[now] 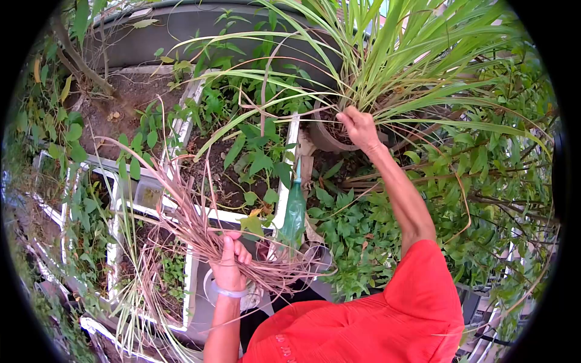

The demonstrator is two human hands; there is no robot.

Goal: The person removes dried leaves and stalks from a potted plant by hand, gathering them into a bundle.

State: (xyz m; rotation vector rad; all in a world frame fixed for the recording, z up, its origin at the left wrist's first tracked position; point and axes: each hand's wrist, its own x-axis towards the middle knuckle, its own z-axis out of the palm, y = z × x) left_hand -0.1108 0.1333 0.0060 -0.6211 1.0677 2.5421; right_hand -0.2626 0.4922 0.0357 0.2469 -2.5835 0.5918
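My left hand (229, 263), with a pale bracelet at the wrist, is closed around a bundle of dry, brownish-pink grass leaves (193, 224). The long strands fan out to the upper left and stick out to the right past my wrist. My right hand (362, 128) reaches to the base of a tall clump of green grass (387, 66) growing in a round pot (330, 138). Its fingers are pinched together at the leaf bases, where thin grass leaves run out to the left; exactly which blades are between them is partly hidden.
White-rimmed planter boxes (287, 172) with soil and leafy plants stand at the left and centre. A green plastic bottle (294, 215) is upside down between them. Pale dry leaves (136, 302) hang over the boxes at lower left. Dense bushes (484, 175) fill the right side.
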